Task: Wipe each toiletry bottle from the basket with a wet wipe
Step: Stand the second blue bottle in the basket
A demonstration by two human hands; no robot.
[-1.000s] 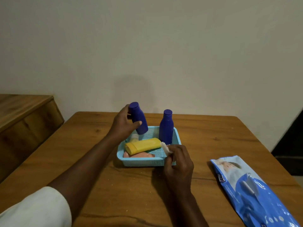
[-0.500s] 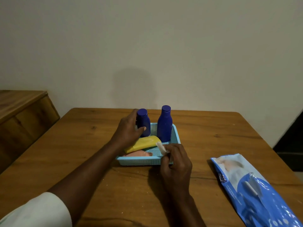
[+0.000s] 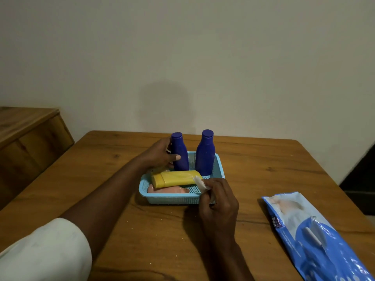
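A light blue mesh basket [image 3: 174,198] sits mid-table. Two dark blue bottles stand upright in its far side. My left hand [image 3: 159,154] grips the left blue bottle [image 3: 179,152], thumb across its front. The right blue bottle [image 3: 205,153] stands free. A yellow tube [image 3: 175,178] lies across the basket over a pink tube [image 3: 167,189]. My right hand [image 3: 220,201] pinches a folded white wet wipe [image 3: 199,184] at the basket's near right corner.
A blue and white wet wipe pack [image 3: 316,236] lies on the wooden table [image 3: 142,236] at the right, close to the edge. A wooden cabinet [image 3: 26,134] stands at the left. A plain wall runs behind the table.
My left hand has lowered the left blue bottle from the air into the basket's far side, upright beside the other. My right hand stayed with the wipe at the near right corner.
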